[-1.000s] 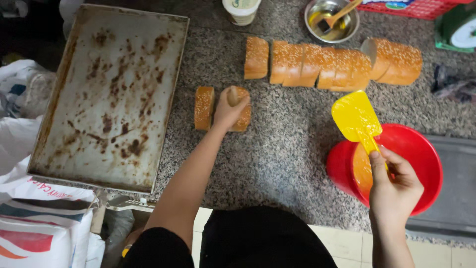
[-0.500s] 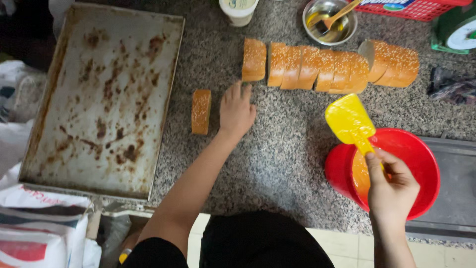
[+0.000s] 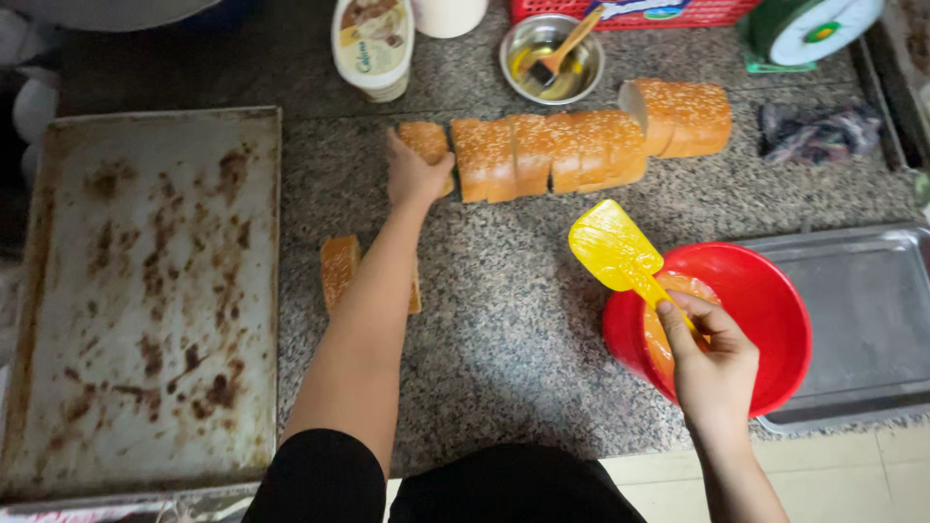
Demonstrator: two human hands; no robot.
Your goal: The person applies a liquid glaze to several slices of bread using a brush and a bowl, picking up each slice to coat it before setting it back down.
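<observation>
My left hand [image 3: 415, 176] reaches across the granite counter and grips the end slice [image 3: 426, 143] of a sliced sesame loaf [image 3: 552, 150]. Two separate slices lie below it under my forearm; one slice [image 3: 338, 271] shows at the left, the other is mostly hidden. My right hand [image 3: 712, 358] holds a yellow spatula [image 3: 615, 250] by its handle over a red bowl [image 3: 765, 300] with orange mixture inside.
A large stained baking tray [image 3: 145, 291] lies at the left. A clean steel tray [image 3: 862, 320] sits at the right under the bowl's edge. At the back stand a tub [image 3: 373, 44], a small steel bowl with a brush [image 3: 552, 58], a red basket and a green scale [image 3: 804, 29].
My left hand left the two separate slices and moved up to the end slice of the loaf. The right hand and spatula stayed by the red bowl.
</observation>
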